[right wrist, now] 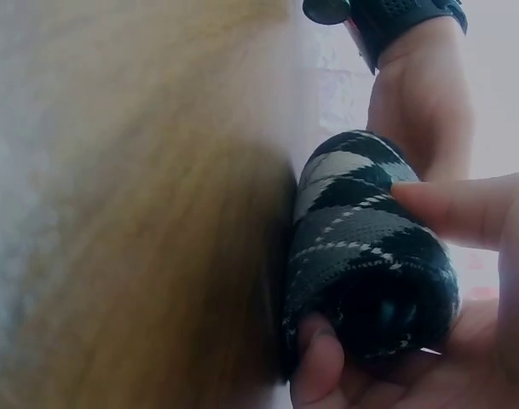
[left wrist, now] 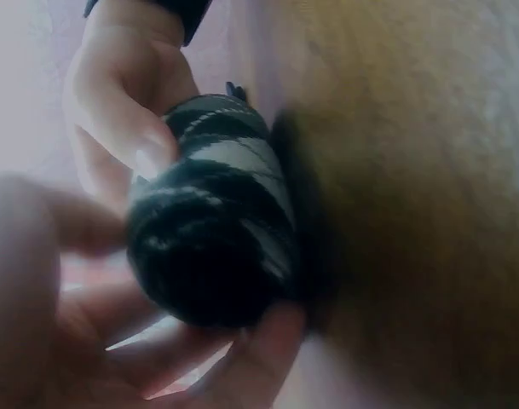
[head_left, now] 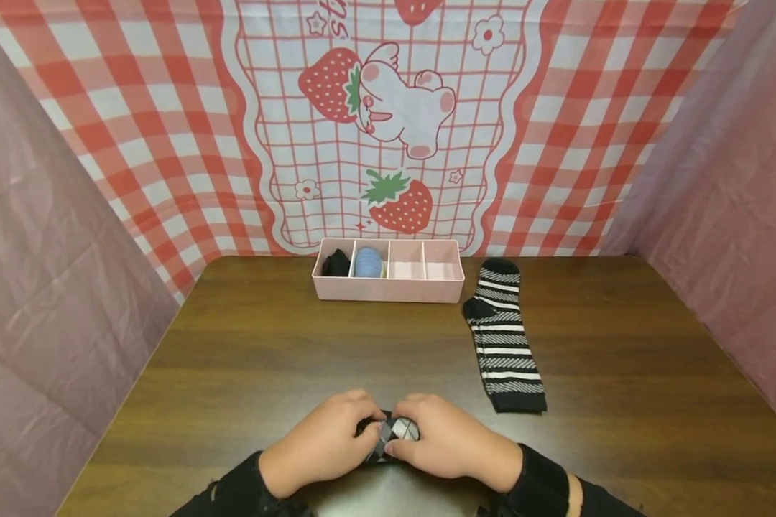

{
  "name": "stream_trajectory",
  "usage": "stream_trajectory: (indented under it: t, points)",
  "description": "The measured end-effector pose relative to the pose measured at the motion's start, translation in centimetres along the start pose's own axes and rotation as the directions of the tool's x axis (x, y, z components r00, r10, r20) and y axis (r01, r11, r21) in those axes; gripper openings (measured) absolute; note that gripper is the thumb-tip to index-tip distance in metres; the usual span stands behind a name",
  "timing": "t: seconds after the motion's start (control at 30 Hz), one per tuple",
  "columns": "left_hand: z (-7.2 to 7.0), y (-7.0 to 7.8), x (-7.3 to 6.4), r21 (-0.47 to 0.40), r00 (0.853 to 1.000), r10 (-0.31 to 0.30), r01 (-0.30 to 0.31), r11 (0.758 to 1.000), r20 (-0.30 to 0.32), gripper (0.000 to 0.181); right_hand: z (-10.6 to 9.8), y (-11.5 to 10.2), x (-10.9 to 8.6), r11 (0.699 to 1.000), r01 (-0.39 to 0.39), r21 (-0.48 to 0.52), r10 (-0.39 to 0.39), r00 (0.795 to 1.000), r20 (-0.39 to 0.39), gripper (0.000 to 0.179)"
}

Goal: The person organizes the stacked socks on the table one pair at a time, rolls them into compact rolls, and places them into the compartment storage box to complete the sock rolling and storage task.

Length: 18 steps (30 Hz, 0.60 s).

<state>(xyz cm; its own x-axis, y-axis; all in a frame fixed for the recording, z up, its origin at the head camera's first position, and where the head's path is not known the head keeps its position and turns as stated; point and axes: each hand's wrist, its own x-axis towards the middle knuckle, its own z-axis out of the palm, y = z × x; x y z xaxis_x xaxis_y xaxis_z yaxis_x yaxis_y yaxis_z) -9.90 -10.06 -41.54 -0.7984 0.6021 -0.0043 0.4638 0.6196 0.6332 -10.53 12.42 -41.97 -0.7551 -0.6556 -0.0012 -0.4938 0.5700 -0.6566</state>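
Both hands hold a rolled-up argyle sock (head_left: 404,429) in black, grey and white near the front middle of the table. My left hand (head_left: 330,441) grips its left end, and my right hand (head_left: 446,439) has the right end between thumb and fingers. Seen from the left wrist, the sock roll (left wrist: 229,183) lies on its side against the tabletop, fingers curled round its dark end. In the right wrist view the other end of the roll (right wrist: 361,226) shows a dark hollow, with a fingertip at its lower edge. Part of the roll is hidden by the hands in the head view.
A pink four-compartment box (head_left: 388,291) stands at the table's back edge. Its two left compartments hold a black bundle (head_left: 336,264) and a blue roll (head_left: 368,263). Right of the box, a black-and-white striped sock (head_left: 507,345) lies flat on the wooden table (head_left: 265,345). Checked cloth (head_left: 187,129) hangs behind.
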Motion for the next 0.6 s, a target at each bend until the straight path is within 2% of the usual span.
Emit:
stream_trajectory:
  t: [0.2, 0.33, 0.4, 0.6]
  points:
    - [-0.35, 0.29, -0.33, 0.004, 0.998, 0.0, 0.0, 1.0, 0.057, 0.031, -0.07, 0.16, 0.2, 0.999, -0.048, 0.018, 0.048, 0.999, 0.011, 0.015]
    - [-0.24, 0.32, -0.33, 0.051, 0.999, 0.002, -0.004, 0.999, 0.046, 0.034, -0.2, 0.15, 0.33, 0.997, -0.083, 0.001, 0.083, 0.997, 0.005, 0.02]
    - [-0.16, 0.31, -0.32, 0.073, 1.0, 0.005, -0.007, 0.997, 0.03, 0.031, -0.26, 0.13, 0.42, 0.995, -0.099, -0.003, 0.099, 0.995, 0.002, 0.023]
    - [-0.15, 0.35, -0.16, 0.11, 0.999, 0.037, -0.036, 0.993, -0.009, 0.008, -0.37, 0.38, 0.29, 0.99, -0.134, 0.042, 0.134, 0.991, 0.009, 0.026]
